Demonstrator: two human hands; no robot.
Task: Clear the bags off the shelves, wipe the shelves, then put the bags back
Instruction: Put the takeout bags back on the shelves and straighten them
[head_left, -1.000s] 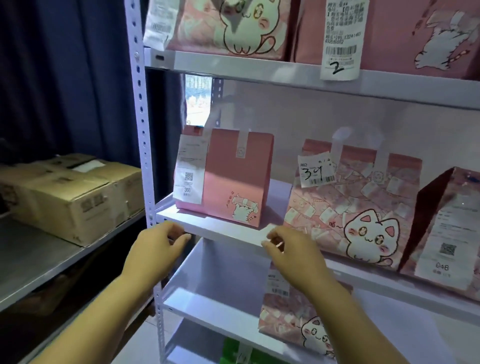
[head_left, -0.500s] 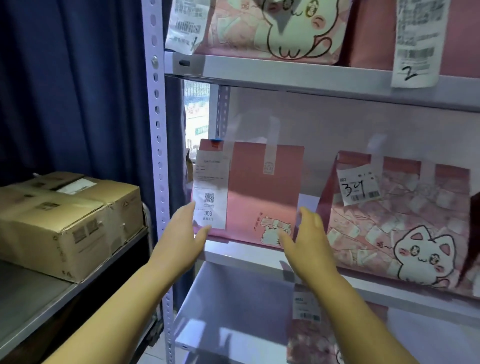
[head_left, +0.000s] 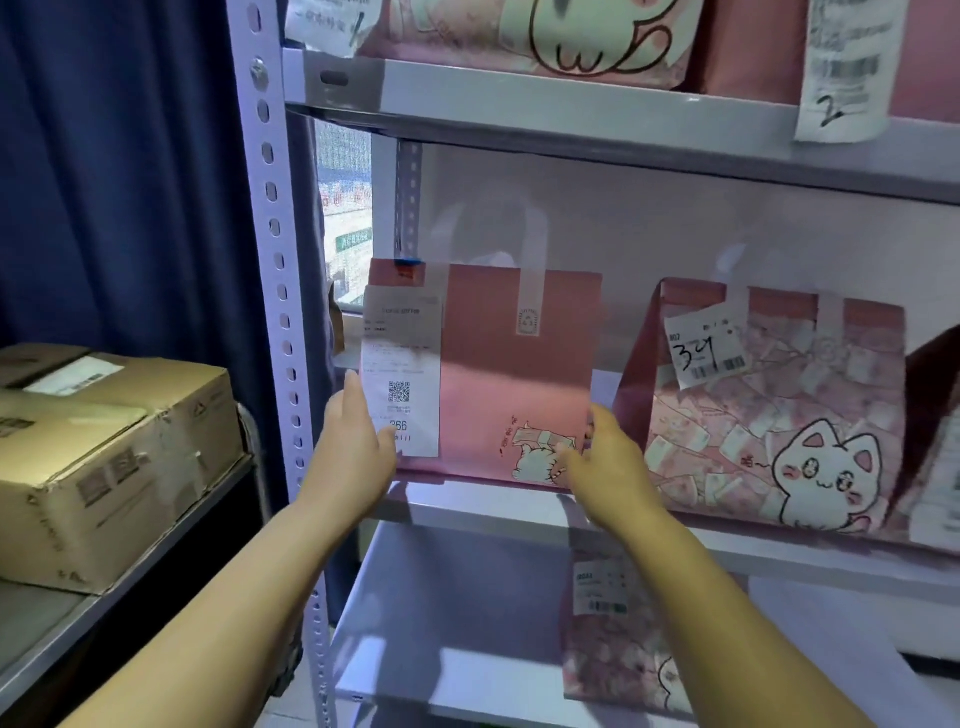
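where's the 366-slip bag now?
Head view: 366-slip bag at the left end of the middle shelf, by the perforated post, gripped between left hand and right hand; bag tagged 34 on its right.

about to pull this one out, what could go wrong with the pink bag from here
The left hand presses on the receipt on the pink bag; pulling could tear it off.
Both hands hold the bag low, so it might tip.
The right hand is near the cat bag and could knock it.
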